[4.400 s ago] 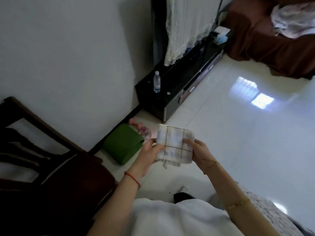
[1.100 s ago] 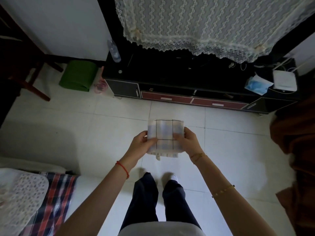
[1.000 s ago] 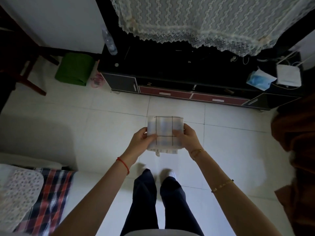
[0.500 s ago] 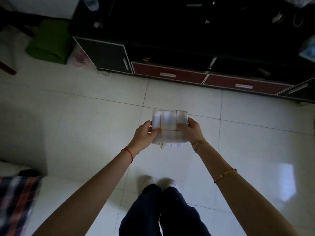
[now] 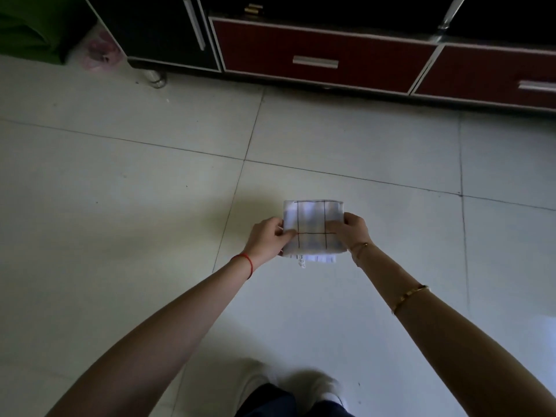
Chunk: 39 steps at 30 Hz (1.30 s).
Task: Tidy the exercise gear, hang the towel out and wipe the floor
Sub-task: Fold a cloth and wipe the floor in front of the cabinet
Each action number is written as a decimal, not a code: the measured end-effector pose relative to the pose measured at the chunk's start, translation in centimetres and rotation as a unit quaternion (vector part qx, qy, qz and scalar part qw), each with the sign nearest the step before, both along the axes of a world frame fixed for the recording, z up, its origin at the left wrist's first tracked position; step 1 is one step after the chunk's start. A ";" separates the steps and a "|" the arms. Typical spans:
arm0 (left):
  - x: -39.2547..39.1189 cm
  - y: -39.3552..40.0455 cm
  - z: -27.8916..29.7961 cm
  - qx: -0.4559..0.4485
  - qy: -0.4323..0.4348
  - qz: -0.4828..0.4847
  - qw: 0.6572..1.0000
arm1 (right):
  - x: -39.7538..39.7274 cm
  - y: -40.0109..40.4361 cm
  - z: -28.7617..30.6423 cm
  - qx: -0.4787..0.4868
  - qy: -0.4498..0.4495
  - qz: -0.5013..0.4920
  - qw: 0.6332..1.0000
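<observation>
The left hand and right hand pinch a folded checked cloth by its edges above the floor tiles, at 12 o'clock from the feet. Wiping seems next: lower it flat.

The green roll at far left and the cabinet are cut by the frame's edges. The folded cloth hides the fingers beneath. Shoes blur, perhaps white.
</observation>
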<state>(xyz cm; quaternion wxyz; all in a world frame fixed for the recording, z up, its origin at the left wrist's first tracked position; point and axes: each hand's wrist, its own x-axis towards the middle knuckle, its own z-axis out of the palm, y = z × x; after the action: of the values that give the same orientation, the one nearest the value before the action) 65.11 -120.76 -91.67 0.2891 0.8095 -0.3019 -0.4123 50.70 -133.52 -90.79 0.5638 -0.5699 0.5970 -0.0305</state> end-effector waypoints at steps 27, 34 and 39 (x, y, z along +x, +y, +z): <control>2.0 4.7 -13.6 0.033 -0.435 -0.099 0.894 | 0.5 2.5 -13.5 -0.429 0.132 0.373 0.812; 2.0 4.8 -13.7 0.015 -0.457 -0.078 0.886 | 6.0 -0.3 -13.8 -0.443 0.156 0.361 0.806; 2.1 4.7 -13.6 -0.009 -0.455 -0.070 0.888 | 7.2 4.0 -14.0 -0.471 0.101 0.393 0.783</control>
<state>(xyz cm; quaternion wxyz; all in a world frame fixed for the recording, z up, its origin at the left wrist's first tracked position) 67.26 -116.11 -105.32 0.0976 0.8825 -0.4599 -0.0155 57.90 -129.47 -104.78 0.1243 -0.9497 0.2862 -0.0257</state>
